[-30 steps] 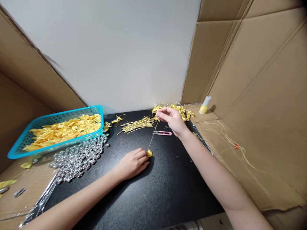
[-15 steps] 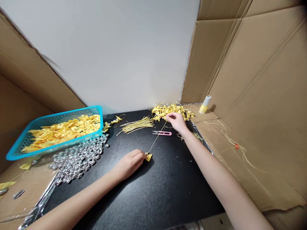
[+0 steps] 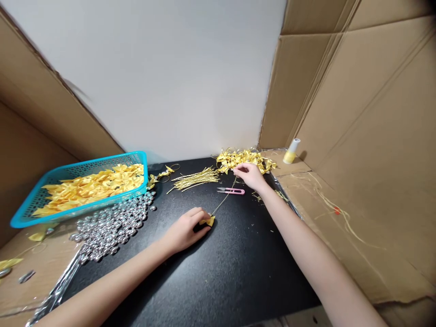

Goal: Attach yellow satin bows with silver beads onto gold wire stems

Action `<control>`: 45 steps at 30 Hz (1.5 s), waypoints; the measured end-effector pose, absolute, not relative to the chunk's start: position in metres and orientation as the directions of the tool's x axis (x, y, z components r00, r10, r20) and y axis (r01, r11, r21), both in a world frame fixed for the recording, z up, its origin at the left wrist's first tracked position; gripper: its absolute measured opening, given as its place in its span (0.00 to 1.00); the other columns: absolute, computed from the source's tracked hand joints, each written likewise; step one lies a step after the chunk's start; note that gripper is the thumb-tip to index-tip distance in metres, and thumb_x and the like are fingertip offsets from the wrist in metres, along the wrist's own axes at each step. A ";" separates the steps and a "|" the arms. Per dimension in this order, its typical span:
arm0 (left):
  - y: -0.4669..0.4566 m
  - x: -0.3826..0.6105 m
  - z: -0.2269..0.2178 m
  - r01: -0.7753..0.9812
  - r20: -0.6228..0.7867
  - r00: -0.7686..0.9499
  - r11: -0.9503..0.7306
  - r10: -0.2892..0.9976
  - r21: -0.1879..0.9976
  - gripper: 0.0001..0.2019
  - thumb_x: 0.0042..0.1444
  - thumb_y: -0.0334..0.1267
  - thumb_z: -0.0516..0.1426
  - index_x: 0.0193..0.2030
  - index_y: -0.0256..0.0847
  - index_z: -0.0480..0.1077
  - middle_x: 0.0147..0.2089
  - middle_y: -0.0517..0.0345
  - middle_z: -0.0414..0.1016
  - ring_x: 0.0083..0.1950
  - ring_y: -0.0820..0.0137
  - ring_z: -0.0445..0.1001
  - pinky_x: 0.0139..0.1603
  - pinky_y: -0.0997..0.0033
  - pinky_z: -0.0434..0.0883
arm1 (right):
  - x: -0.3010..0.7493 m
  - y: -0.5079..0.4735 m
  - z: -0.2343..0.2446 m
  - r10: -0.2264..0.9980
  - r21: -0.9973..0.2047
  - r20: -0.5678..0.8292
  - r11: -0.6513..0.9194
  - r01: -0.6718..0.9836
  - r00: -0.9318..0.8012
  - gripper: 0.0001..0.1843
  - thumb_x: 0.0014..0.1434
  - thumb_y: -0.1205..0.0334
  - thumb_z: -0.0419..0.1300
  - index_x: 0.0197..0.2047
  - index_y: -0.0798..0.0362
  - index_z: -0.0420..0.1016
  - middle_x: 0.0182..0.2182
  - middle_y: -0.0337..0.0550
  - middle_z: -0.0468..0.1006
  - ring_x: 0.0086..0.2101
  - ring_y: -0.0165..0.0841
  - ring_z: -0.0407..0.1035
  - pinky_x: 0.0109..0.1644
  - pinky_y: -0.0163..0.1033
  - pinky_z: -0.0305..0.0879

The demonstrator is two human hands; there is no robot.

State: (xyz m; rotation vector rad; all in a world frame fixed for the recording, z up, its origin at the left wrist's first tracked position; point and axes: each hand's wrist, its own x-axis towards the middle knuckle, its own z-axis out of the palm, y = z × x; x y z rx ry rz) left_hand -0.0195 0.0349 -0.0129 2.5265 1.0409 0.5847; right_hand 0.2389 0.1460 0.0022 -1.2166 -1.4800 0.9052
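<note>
A small yellow ribbon bow (image 3: 210,221) lies on the black tabletop at the fingertips of my left hand (image 3: 187,229). That hand's thumb and index finger are apart around the bow, and the index fingertip touches its upper edge. From the bow a thin gold cord (image 3: 225,198) runs up in a slightly curved line. My right hand (image 3: 251,176) pinches the cord's far end, in front of a pile of finished-looking yellow bows on cords (image 3: 238,159). Pink thread snips (image 3: 235,191) lie beneath the cord, blades pointing left.
A blue plastic basket (image 3: 146,170) of yellow ribbon pieces stands at the left. Silver beads (image 3: 112,227) are spread before it. Cut gold cords (image 3: 195,178) lie at the back. A white and yellow spool (image 3: 291,152) stands at right, beside cardboard walls (image 3: 374,136).
The cord has gone from taut and straight to slightly slack. My left thumb and index finger have spread apart, showing more of the bow. My right hand has barely moved.
</note>
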 end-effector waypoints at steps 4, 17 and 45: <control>0.046 -0.016 -0.014 0.560 0.199 0.688 -0.685 0.698 0.466 0.06 0.61 0.38 0.54 0.35 0.40 0.70 0.34 0.56 0.71 0.36 0.68 0.70 0.40 0.71 0.69 | 0.240 0.146 0.003 0.977 -0.947 0.211 0.209 0.246 -0.018 0.04 0.49 0.63 0.63 0.26 0.55 0.75 0.24 0.41 0.78 0.28 0.33 0.71 0.37 0.39 0.68; 0.063 -0.005 0.020 0.457 0.236 0.359 -0.391 0.903 0.799 0.15 0.67 0.45 0.44 0.34 0.38 0.62 0.28 0.58 0.71 0.26 0.73 0.71 0.27 0.74 0.72 | 0.244 0.131 0.046 0.961 -0.956 0.278 0.276 0.097 0.003 0.09 0.49 0.57 0.66 0.29 0.54 0.74 0.28 0.44 0.80 0.33 0.35 0.75 0.44 0.44 0.70; 0.031 0.016 0.111 0.068 0.184 0.306 -0.214 0.934 0.974 0.10 0.55 0.42 0.61 0.40 0.39 0.69 0.31 0.60 0.70 0.30 0.74 0.68 0.30 0.75 0.68 | 0.208 0.017 0.132 0.751 -0.572 0.521 0.660 0.487 -0.405 0.08 0.66 0.68 0.50 0.42 0.51 0.70 0.33 0.40 0.76 0.33 0.30 0.70 0.36 0.35 0.62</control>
